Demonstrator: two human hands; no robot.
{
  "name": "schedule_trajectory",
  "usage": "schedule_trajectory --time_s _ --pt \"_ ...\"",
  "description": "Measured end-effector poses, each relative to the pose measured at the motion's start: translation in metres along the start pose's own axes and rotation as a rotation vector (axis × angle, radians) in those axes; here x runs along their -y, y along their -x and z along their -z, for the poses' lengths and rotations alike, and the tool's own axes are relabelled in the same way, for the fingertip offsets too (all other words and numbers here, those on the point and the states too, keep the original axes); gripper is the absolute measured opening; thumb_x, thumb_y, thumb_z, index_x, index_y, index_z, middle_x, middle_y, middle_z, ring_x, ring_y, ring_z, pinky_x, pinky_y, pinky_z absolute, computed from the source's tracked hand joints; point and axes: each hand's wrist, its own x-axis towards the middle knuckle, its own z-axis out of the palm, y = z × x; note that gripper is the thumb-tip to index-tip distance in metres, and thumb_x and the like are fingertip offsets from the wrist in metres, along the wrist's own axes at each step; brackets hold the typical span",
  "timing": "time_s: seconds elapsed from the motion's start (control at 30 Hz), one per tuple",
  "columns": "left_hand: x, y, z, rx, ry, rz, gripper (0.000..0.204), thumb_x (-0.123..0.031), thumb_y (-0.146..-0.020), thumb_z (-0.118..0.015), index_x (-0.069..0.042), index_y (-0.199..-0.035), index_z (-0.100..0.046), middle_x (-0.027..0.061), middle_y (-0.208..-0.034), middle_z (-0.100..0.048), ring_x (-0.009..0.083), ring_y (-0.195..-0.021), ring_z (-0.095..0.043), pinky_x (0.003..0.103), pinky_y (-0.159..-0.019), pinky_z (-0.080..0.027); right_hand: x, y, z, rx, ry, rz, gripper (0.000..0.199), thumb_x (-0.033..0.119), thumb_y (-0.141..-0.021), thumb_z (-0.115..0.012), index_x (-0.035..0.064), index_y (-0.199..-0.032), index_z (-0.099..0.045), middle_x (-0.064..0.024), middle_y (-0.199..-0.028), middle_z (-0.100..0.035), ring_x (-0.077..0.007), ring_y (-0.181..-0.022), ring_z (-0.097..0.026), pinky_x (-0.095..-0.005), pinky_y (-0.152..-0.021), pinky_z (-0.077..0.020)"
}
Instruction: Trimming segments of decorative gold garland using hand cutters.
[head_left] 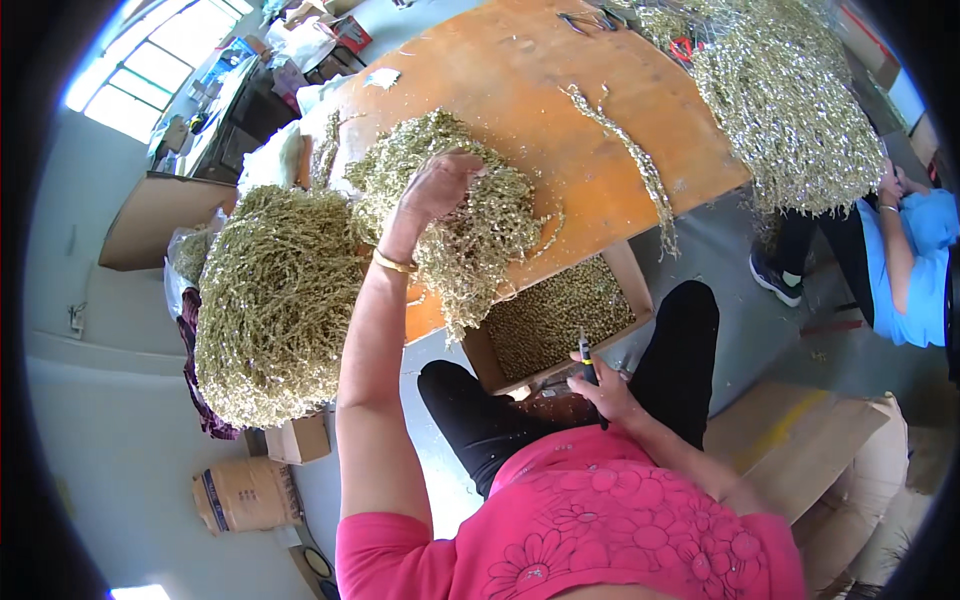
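Observation:
My left hand (445,182) reaches over a heap of gold, glittery strands (480,235) on the table. Its fingers are curled together down into the strands; their tips are partly hidden. Over my lap, my right hand (612,396) is closed around a pair of small pliers (587,362) with black and yellow handles. The metal tip points away from me, up toward the open box (628,275). Small gold beads (545,320) fill much of that box, which sits between my knees below the table edge.
A large gold bundle (280,300) hangs at the left, another (785,120) at the far right. One twisted strand (635,165) crosses the orange table (480,70). Another person in a blue top (915,260) sits at the right. Cardboard (800,430) lies at lower right.

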Motion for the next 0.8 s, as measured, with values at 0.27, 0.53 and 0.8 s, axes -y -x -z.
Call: schedule_trajectory --time_s 0.27,0.53,0.8 --pt "-0.011 0.018 0.005 0.131 -0.023 -0.24 0.033 0.004 -0.066 -0.05 -0.014 -0.091 -0.062 0.0026 -0.104 -0.055 0.0198 -0.102 -0.049 0.034 -0.09 -0.037 -0.011 -0.008 0.011 -0.085 0.029 -0.043 0.047 0.019 -0.076 -0.061 0.0006 -0.116 -0.045 -0.0022 -0.078 -0.051 -0.0094 -0.071 -0.047 -0.0221 -0.068 -0.0396" --pt "-0.019 0.02 0.007 -0.132 0.339 -0.011 0.022 -0.008 -0.08 -0.053 -0.007 -0.101 -0.058 0.0072 -0.108 -0.057 0.0196 -0.101 -0.053 0.032 -0.087 -0.04 -0.001 -0.006 0.005 -0.066 0.025 -0.019 0.048 0.021 -0.077 -0.062 0.002 -0.117 -0.044 -0.0023 -0.078 -0.053 -0.0093 -0.076 -0.048 -0.0227 -0.072 -0.0391" --pt "0.001 -0.004 0.065 -0.972 0.829 -0.048 0.019 -0.012 -0.086 -0.052 -0.001 -0.101 -0.054 0.0081 -0.097 -0.06 0.0087 -0.082 -0.054 0.023 -0.08 -0.042 0.01 -0.006 0.002 -0.099 -0.012 0.058 0.044 0.013 -0.08 -0.057 0.0046 -0.12 -0.042 0.0018 -0.076 -0.051 -0.0055 -0.065 -0.048 -0.0199 -0.059 -0.0394"
